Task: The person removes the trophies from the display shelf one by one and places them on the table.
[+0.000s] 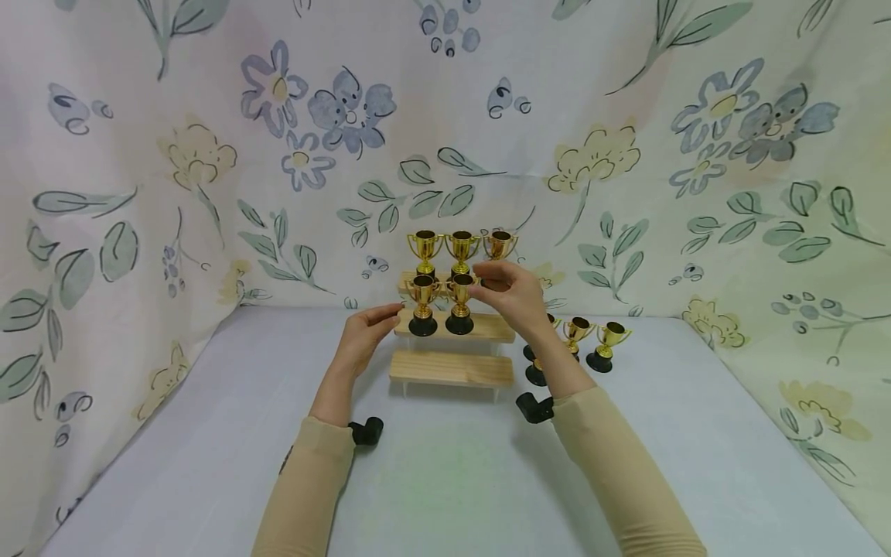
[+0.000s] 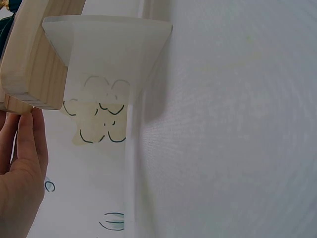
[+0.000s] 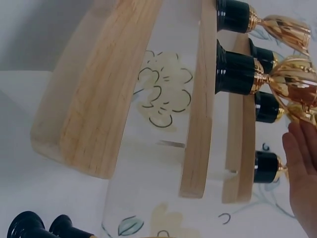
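My right hand (image 1: 513,298) pinches the right handle of a small gold trophy cup (image 1: 459,292) with a black base. This trophy stands upright on the middle wooden shelf (image 1: 487,328), beside another gold trophy (image 1: 422,294) to its left. In the right wrist view, the fingers (image 3: 303,148) are right at the cup's rim. My left hand (image 1: 364,334) has fairly straight fingers whose tips touch the left end of the middle shelf. The left wrist view shows those fingers (image 2: 30,139) at the end of a wooden board, behind a nearer board (image 2: 34,69).
Three trophies (image 1: 426,246) line the top shelf at the back, partly hidden by the front ones. The lowest shelf (image 1: 451,368) stands in front on white legs (image 1: 404,391). Several more trophies (image 1: 602,352) stand on the white table right of the shelves, some behind my right forearm.
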The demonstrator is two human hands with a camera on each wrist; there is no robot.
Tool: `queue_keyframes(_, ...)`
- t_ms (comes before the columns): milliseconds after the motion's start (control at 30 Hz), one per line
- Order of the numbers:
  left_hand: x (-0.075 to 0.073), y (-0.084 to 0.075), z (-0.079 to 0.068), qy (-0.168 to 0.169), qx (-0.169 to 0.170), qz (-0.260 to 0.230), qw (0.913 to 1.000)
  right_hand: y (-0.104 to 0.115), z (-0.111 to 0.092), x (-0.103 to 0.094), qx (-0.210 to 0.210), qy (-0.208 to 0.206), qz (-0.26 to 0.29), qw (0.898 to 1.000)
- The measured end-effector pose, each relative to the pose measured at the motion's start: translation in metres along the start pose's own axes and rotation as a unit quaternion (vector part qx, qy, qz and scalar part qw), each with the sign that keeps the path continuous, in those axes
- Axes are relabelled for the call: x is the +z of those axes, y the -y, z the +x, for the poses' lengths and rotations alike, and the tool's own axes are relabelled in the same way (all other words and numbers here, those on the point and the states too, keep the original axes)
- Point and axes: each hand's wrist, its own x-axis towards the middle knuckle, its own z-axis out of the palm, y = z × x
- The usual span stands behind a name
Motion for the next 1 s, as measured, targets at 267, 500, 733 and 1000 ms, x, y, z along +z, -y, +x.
queue_keyframes(267,0.000,0.001,0.001,0.000,0.004,0.002,1.0000,-0.002,0.005,0.007,0.000,0.007,-0.018,1.000)
queue_keyframes(500,0.000,0.000,0.000,0.005,0.010,-0.010,0.9999,-0.001,0.004,0.013,-0.002,0.010,-0.043,0.999)
queue_keyframes(733,0.001,-0.001,0.000,0.002,0.007,-0.017,0.9998,0.001,0.003,0.015,-0.006,0.006,-0.039,0.999)
queue_keyframes(1000,0.002,-0.001,0.001,-0.003,0.004,-0.004,1.0000,0.000,0.003,0.016,-0.016,0.000,-0.036,0.999)
